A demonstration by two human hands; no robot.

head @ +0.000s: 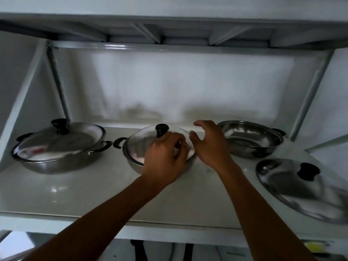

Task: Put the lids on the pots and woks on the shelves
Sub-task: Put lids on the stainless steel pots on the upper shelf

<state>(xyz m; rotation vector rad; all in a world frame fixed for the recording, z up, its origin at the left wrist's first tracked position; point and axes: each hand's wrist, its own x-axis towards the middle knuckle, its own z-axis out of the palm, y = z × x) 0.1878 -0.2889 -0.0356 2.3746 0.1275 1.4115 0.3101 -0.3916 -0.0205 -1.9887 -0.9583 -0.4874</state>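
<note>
Three steel woks stand in a row on a white shelf (75, 193). The left wok (56, 159) carries its lid (58, 140) with a black knob. On the middle wok (135, 164) lies a glass lid (143, 142) with a black knob; my left hand (165, 159) rests on that lid's near rim, fingers curled on it. My right hand (209, 144) hovers open just right of this wok. The right wok (250, 138) has no lid. A loose steel lid (301, 187) with a black knob lies at the shelf's front right.
Another shelf board (169, 23) hangs close overhead. White side panels and slanted posts (58, 81) close the shelf in on both sides. Below the shelf's front edge something dark and a yellow object (316, 246) show, blurred.
</note>
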